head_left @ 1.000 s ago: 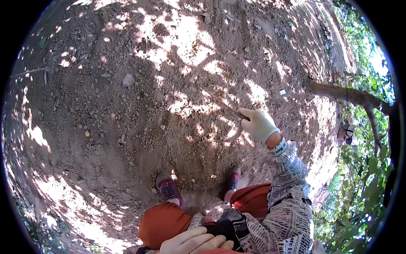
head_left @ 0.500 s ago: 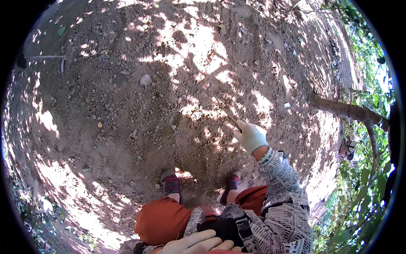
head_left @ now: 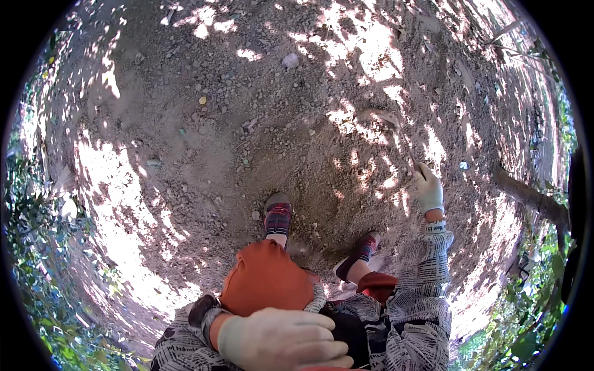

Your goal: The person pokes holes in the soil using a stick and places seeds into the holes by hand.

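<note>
My right hand (head_left: 426, 187), in a pale glove, is closed round the handle of a slim tool (head_left: 403, 145) that reaches away over the soil. The tool's far end seems to bend left into a curved, blade-like head, hard to make out among the sun patches. Low in the picture, my left hand (head_left: 288, 339), also gloved, lies loosely across my front near my raised left knee. Its fingers point right, slightly bent, with nothing visible in them; the palm side is hidden.
Dry, stony soil (head_left: 204, 154) spreads around my feet, dappled with sunlight. My left shoe (head_left: 277, 213) is ahead of the right shoe (head_left: 361, 255). A pale stone (head_left: 290, 60) lies farther off. At right is a thick branch (head_left: 526, 193); leafy plants (head_left: 49, 297) border the left.
My left foot has come forward relative to the right, and the ground has shifted in view. The right hand with its tool is farther right; more of the left hand shows.
</note>
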`<state>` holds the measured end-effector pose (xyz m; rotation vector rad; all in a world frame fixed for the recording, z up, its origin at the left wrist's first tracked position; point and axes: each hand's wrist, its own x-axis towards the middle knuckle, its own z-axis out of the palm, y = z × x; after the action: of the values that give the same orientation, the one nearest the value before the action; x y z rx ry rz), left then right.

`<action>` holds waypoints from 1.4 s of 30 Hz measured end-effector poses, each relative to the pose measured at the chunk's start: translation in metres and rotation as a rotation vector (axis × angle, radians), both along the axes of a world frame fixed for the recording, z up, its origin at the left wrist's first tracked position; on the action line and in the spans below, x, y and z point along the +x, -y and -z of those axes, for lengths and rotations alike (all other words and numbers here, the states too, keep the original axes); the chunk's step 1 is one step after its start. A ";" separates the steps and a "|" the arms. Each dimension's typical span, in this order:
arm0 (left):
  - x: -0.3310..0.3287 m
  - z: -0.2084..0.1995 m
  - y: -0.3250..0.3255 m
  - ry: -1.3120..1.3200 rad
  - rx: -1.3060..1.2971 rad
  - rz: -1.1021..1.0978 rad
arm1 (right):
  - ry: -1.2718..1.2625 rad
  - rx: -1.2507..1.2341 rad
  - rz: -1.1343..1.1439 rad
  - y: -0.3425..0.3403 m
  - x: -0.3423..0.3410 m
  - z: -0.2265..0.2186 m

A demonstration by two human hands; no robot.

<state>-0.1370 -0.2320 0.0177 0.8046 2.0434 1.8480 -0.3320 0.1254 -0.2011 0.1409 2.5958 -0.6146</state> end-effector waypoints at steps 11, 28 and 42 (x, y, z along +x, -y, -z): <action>0.025 0.349 0.108 0.442 -0.886 -0.941 | -0.108 0.117 -0.024 -0.037 0.027 -0.025; -0.164 0.409 0.124 0.259 -0.918 -0.899 | 0.104 0.473 -0.388 0.096 -0.013 -0.023; -0.346 0.426 0.107 0.142 -1.246 -0.518 | 0.065 0.458 -0.427 0.106 -0.027 -0.024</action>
<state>-0.4830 -0.3392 -0.4080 -0.2077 2.7857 0.4021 -0.3591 0.0192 -0.1769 -0.2405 2.5442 0.1355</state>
